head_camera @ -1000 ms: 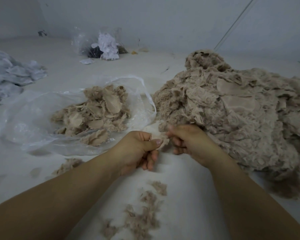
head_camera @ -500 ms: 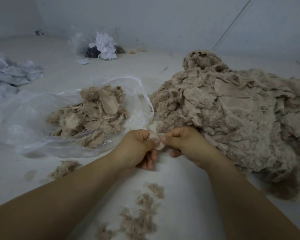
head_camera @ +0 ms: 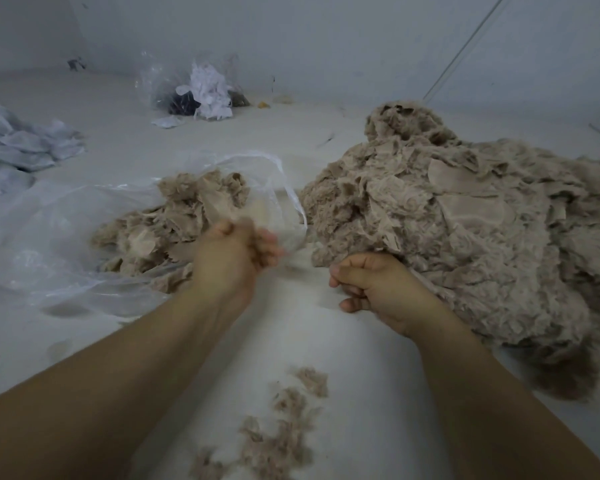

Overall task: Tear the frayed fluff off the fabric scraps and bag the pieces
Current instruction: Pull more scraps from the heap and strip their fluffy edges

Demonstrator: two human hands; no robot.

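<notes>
Scraps (head_camera: 465, 216) heaped right, bagged pieces (head_camera: 174, 220) left, both hands between them.
Left hand (head_camera: 232, 258) is motion-blurred at the mouth of the clear bag (head_camera: 42, 237); grip unclear, a pale scrap may be at its fingertips. Right hand (head_camera: 371, 285) is curled in a loose fist touching the heap's near edge; what it holds, if anything, can't be told. Heap is tan, shaggy, frayed, with some flat smooth patches. Bag is thin, crinkled film, lying open toward the heap. Bare white floor (head_camera: 343, 341) runs between the forearms, with torn fluff (head_camera: 284, 434) scattered near the bottom edge. Grey cloth (head_camera: 18, 150) lies far left, a second bag (head_camera: 201, 91) by the wall.
</notes>
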